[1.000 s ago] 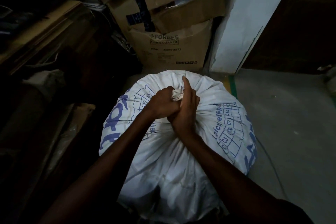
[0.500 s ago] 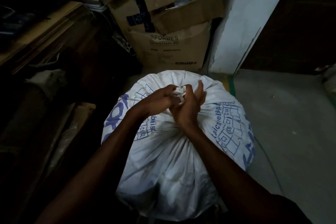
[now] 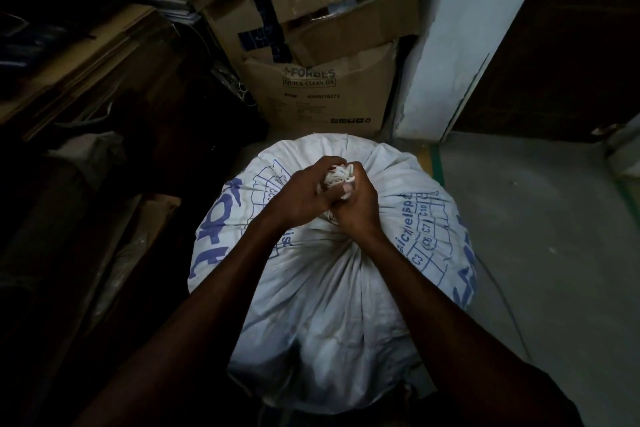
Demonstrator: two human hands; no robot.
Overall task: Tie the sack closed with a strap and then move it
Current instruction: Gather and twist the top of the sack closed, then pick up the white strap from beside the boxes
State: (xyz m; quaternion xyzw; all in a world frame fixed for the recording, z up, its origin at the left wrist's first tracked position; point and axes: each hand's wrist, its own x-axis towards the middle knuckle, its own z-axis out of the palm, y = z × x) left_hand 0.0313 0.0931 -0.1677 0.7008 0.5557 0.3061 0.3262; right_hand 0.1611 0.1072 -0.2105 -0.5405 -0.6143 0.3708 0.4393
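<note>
Thumb now down; hands around sack neck.

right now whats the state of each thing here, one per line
sack: full, mouth gathered into a bunch
sack mouth: clenched between both hands, no strap visible
left hand: fingers closed on sack mouth
right hand: fingers closed on sack mouth
cardboard boxes: stacked, top one crushed

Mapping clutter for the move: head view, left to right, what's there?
Flattened cardboard sheets → white sack with both hands at its neck → white pillar → bare grey floor.
</note>
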